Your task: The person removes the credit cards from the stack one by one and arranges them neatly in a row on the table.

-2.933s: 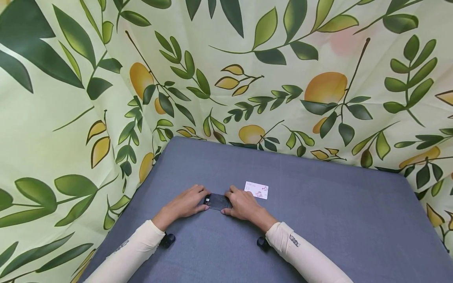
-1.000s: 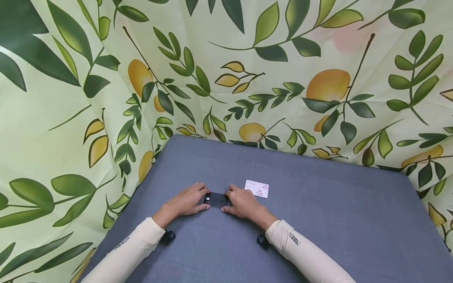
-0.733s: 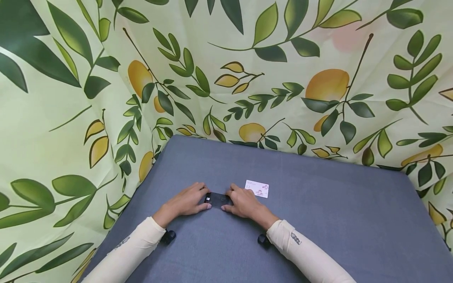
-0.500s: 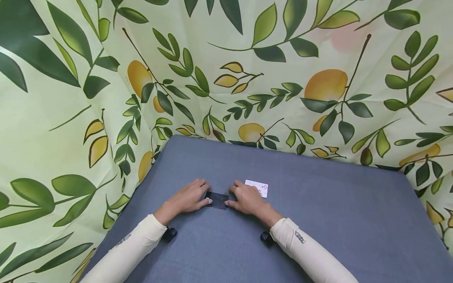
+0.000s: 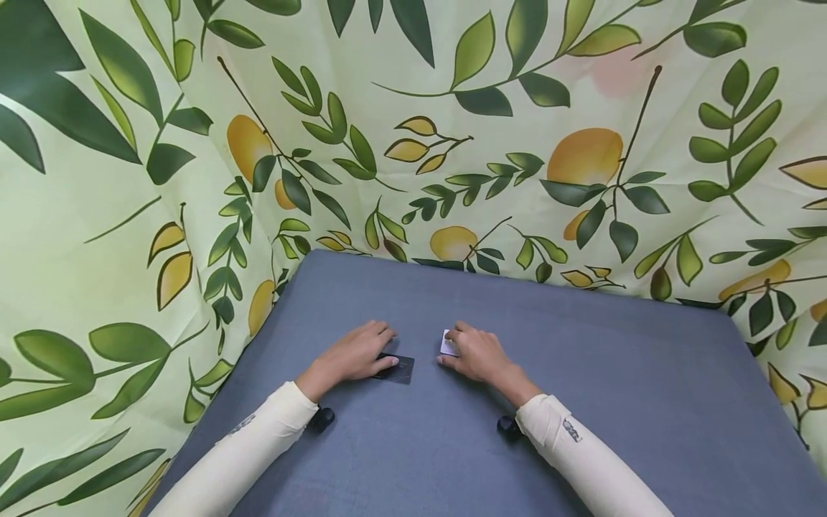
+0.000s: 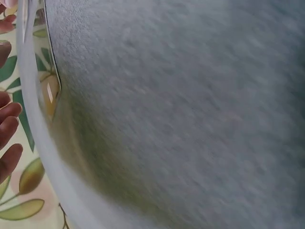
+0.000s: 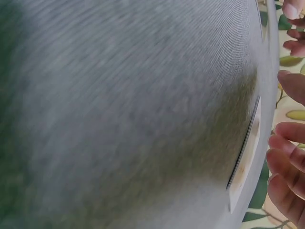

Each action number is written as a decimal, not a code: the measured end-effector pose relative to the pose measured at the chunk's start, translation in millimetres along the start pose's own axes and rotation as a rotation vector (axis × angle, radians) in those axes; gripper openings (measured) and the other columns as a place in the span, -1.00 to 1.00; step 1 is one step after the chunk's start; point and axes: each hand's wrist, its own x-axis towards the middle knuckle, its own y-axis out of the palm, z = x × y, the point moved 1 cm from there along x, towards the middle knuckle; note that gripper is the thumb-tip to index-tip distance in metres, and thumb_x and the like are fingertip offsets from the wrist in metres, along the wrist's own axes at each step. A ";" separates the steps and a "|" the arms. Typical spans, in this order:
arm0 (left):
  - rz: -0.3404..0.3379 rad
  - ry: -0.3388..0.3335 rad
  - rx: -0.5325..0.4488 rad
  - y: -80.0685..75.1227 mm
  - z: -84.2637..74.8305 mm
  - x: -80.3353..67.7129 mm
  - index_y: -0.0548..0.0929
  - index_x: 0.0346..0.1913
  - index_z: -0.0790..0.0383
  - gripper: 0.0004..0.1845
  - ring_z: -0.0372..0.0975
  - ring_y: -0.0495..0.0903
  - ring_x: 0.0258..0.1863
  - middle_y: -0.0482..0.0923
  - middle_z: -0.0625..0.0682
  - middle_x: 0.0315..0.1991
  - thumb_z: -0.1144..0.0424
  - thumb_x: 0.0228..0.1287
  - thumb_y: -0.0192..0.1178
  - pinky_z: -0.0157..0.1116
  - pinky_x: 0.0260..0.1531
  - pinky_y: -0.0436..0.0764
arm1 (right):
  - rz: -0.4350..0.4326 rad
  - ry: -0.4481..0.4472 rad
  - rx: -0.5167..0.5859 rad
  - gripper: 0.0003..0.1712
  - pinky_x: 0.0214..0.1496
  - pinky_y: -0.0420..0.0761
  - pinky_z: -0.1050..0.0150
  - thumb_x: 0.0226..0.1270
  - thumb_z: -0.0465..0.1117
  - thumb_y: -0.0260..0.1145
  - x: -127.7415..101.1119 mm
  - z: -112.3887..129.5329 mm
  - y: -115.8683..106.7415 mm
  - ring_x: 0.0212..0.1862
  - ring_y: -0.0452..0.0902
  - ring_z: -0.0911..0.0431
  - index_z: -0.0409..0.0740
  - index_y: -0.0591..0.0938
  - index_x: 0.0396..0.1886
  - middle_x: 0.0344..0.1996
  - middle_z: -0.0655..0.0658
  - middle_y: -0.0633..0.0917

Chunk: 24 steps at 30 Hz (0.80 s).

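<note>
On the grey table lies a black card, its left part covered by my left hand. The left thumb extends over the card's upper face, and the other fingers reach past its far edge. To the right, a white card shows only its left end, because my right hand is over the rest. Its fingers are spread, thumb on the near side. In the right wrist view the white card lies on the cloth with the relaxed fingers apart from it.
Grey cloth covers the table. Behind and to the left hangs a curtain printed with leaves and fruit. Dark wrist devices sit below both sleeves.
Both hands gripped the black card's ends earlier; the right hand has let go and moved right, over the white card. The left hand has loosened and shifted slightly right and farther over the black card.
</note>
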 end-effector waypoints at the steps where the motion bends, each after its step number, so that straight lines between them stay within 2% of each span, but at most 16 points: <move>1: 0.004 0.005 0.007 -0.5 -1.7 2.3 0.57 0.22 0.32 -0.47 -0.08 0.57 0.02 0.59 0.12 0.06 -0.02 0.41 0.23 -0.12 0.06 0.56 | 0.000 0.003 0.001 -0.44 -0.42 0.49 0.14 0.22 0.14 0.47 -1.2 -2.1 -0.4 -0.40 0.43 0.16 -0.16 0.71 0.05 -0.17 -0.10 0.63; 8: 0.030 0.020 0.015 -0.8 -11.9 17.6 0.57 0.22 0.31 -0.46 -0.08 0.56 0.04 0.59 0.12 0.07 -0.04 0.41 0.22 -0.13 0.09 0.55 | -0.015 0.015 0.013 -0.45 -0.34 0.57 0.07 0.18 0.12 0.50 -8.5 -13.5 -4.2 -0.36 0.51 0.14 -0.19 0.72 0.01 -0.18 -0.09 0.64; 14: 0.047 0.027 0.014 0.1 -15.9 26.5 0.58 0.22 0.32 -0.46 -0.08 0.56 0.05 0.58 0.13 0.07 -0.03 0.39 0.25 -0.13 0.10 0.55 | -0.047 0.011 0.007 -0.45 -0.39 0.56 0.05 0.15 0.12 0.51 -13.2 -21.3 -4.5 -0.38 0.53 0.11 -0.18 0.72 -0.03 -0.27 -0.04 0.61; 20: 0.052 0.060 0.029 3.1 -20.5 34.2 0.58 0.20 0.32 -0.47 -0.11 0.57 0.01 0.59 0.11 0.04 -0.04 0.40 0.23 -0.15 0.07 0.56 | -0.056 0.014 0.001 -0.46 -0.39 0.59 0.00 0.14 0.12 0.52 -18.2 -27.5 -5.6 -0.34 0.59 0.06 -0.19 0.73 -0.05 -0.23 -0.08 0.63; 24: 0.051 0.072 0.038 5.0 -23.1 41.6 0.59 0.19 0.32 -0.48 -0.11 0.57 -0.01 0.59 0.11 0.03 -0.03 0.40 0.23 -0.16 0.05 0.57 | -0.058 0.020 -0.007 -0.45 -0.40 0.58 0.02 0.14 0.13 0.52 -21.5 -33.0 -5.9 -0.37 0.54 0.10 -0.19 0.73 -0.06 -0.22 -0.09 0.63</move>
